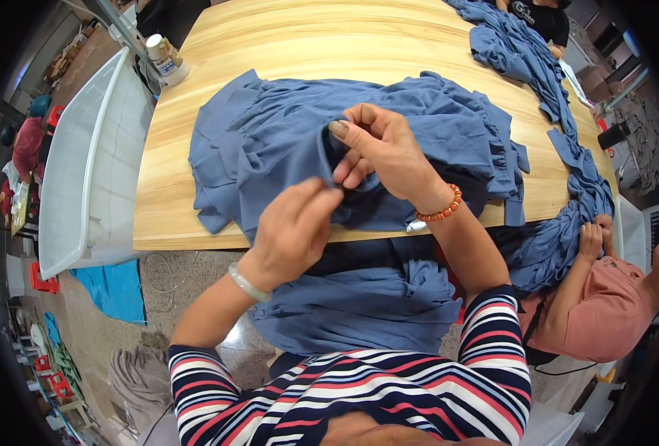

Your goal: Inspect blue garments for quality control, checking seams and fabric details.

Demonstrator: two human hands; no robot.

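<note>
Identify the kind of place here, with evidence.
Probably a garment workshop: a heap of blue-grey clothing lies on a wood-grain table, a co-worker in a pink top handles more blue-grey fabric at the right, and a large whitish bin stands at the left.

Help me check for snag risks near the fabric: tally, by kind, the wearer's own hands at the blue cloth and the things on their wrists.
Hands at the blue cloth: 2 (left hand, right hand)
White bangle: 1
Orange bead bracelet: 1
Total: 4
</note>
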